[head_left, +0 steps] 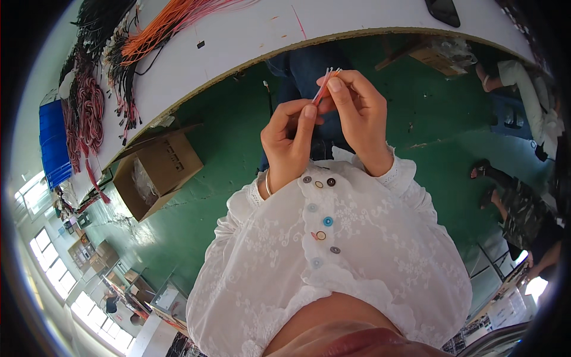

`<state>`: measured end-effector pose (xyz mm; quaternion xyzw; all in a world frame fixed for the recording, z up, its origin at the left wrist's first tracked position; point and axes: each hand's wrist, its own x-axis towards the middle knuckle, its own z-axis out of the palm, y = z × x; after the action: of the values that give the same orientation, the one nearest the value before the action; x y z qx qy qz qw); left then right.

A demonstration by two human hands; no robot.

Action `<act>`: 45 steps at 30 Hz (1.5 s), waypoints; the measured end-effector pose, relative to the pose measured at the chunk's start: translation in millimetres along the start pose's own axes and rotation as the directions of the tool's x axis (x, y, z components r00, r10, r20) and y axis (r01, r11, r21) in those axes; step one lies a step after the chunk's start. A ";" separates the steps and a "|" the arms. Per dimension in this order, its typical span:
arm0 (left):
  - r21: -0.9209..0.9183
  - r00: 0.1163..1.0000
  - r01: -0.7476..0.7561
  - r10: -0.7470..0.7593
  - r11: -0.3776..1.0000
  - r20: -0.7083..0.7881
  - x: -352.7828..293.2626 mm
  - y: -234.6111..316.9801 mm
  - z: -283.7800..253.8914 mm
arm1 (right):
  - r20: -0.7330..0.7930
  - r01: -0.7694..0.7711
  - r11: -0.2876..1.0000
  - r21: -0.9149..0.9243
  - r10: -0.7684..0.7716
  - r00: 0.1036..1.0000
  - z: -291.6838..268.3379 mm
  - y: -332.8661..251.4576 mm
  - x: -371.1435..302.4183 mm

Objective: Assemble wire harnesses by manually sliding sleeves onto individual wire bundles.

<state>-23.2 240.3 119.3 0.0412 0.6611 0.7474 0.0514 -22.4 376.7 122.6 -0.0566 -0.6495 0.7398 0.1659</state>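
Both hands are raised together over my lap, just off the edge of the white table [238, 56]. A short bunch of thin wires [322, 88], pink, white and orange with pale tips, stands slanted between them. My left hand [289, 138] pinches its lower part between thumb and forefinger. Higher up, near the tips, my right hand [358, 113] closes thumb and fingers on the same wires. Where the wires' lower ends go is hidden behind my fingers.
Orange wires [156, 37], black cables [98, 24] and coiled red-and-black cables [89, 116] lie on the table's left part. A small black piece [200, 44] and a dark phone-like object [443, 12] rest there too. An open cardboard box [172, 160] stands on the green floor; people sit at right.
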 end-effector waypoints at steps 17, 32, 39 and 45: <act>0.153 0.993 -0.101 0.109 0.983 -0.046 5.5 -10.4 -0.3 | 0.145 0.069 0.997 -0.037 -0.063 0.987 -3.5 -1.6 2.1; 0.582 0.920 -0.391 0.295 0.713 0.257 -7.7 -34.4 -26.8 | 0.072 -0.223 0.886 0.406 0.212 0.975 -16.5 -0.5 10.9; 0.677 0.745 -0.651 0.460 0.343 0.483 -26.7 -39.3 -59.2 | 0.064 -0.127 0.558 0.820 0.131 0.989 -86.3 -49.5 24.0; 0.704 0.724 -0.665 0.446 0.249 0.526 -37.2 -33.4 -90.2 | 0.124 -0.176 0.478 0.861 0.137 0.983 -131.3 -74.3 27.2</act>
<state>2.7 150.7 75.4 0.3742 0.8706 0.2684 -0.1733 4.2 516.6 179.3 -0.0104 -0.1844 0.9785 0.0914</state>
